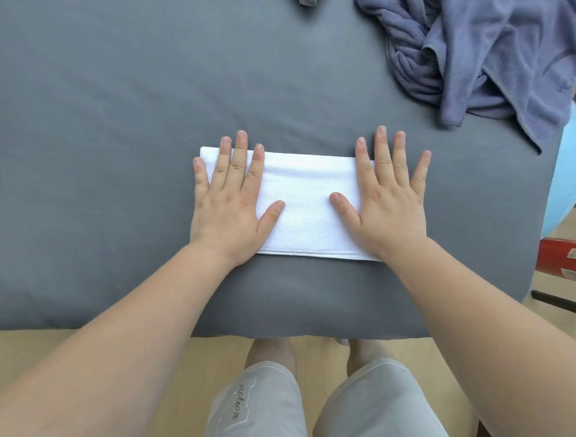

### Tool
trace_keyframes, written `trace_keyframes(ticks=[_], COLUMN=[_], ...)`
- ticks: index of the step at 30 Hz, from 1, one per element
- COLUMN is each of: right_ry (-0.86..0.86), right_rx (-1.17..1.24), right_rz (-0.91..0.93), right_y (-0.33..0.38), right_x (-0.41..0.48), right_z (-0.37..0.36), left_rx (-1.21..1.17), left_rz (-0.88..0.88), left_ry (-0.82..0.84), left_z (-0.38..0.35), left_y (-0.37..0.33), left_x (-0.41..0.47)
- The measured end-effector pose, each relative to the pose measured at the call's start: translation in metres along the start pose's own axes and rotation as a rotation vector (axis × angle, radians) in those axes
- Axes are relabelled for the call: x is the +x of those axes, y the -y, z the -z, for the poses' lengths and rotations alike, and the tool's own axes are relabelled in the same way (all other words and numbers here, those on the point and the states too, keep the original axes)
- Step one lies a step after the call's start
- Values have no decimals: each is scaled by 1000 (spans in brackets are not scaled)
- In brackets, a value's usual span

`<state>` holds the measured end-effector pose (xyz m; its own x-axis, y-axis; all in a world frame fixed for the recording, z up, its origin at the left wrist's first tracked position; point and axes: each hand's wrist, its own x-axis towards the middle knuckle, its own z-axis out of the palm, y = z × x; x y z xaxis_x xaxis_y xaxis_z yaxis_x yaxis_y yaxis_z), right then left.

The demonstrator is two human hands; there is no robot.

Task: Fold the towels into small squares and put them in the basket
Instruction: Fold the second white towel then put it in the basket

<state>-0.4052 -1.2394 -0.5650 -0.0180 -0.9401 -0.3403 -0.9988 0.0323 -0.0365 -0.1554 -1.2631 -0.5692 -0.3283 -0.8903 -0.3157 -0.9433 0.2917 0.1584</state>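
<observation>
A white towel (307, 206), folded into a long flat rectangle, lies on the grey bed sheet (124, 124) near its front edge. My left hand (232, 199) presses flat on the towel's left end with straight, spread fingers. My right hand (388, 199) presses flat on the right end the same way. Both thumbs point inward over the towel's middle. A crumpled blue-grey towel (486, 59) lies in a heap at the far right of the bed. No basket is in view.
A dark scrap of fabric (308, 2) peeks in at the top edge. A red box (558, 259) and a pale blue object (561, 187) stand beside the bed on the right. Wooden floor and my legs show below the bed's front edge.
</observation>
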Motion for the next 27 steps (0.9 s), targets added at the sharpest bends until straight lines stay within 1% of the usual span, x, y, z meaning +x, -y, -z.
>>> trace_keyframes(ticks=[2, 3, 5, 6, 8, 9, 12, 14, 17, 21, 24, 27], right_ry=[-50, -80, -119, -116, -75, -48, 3, 4, -2, 7, 7, 14], right_rx=[24, 49, 99, 116, 117, 110, 99, 105, 107, 119, 130, 140], right_rz=[-22, -7, 62, 85, 71, 45, -4, -1, 5, 2, 14, 23], right_y=[14, 27, 58, 74, 95, 100, 101, 101, 102, 102, 102, 101], right_x=[-8, -12, -19, -22, -22, -21, -18, -17, -17, -16, -15, -15], right_z=[12, 18, 23, 21, 10, 3, -12, -16, -16, -17, -19, -19], left_rx=[-125, -193, -283, -316, -399, -454, -655, -740, -886, -1058, -1129, -1143], left_rz=[16, 63, 217, 316, 506, 563, 613, 653, 757, 812, 820, 786], left_ry=[-114, -185, -315, -335, -261, -222, -164, -129, -107, -118, -67, -3], left_z=[4, 7, 15, 18, 24, 27, 33, 36, 46, 56, 58, 65], left_y=[5, 7, 12, 14, 19, 22, 25, 25, 23, 22, 24, 21], left_x=[-9, -14, -21, -23, -20, -18, -10, -4, 3, 4, -1, -5])
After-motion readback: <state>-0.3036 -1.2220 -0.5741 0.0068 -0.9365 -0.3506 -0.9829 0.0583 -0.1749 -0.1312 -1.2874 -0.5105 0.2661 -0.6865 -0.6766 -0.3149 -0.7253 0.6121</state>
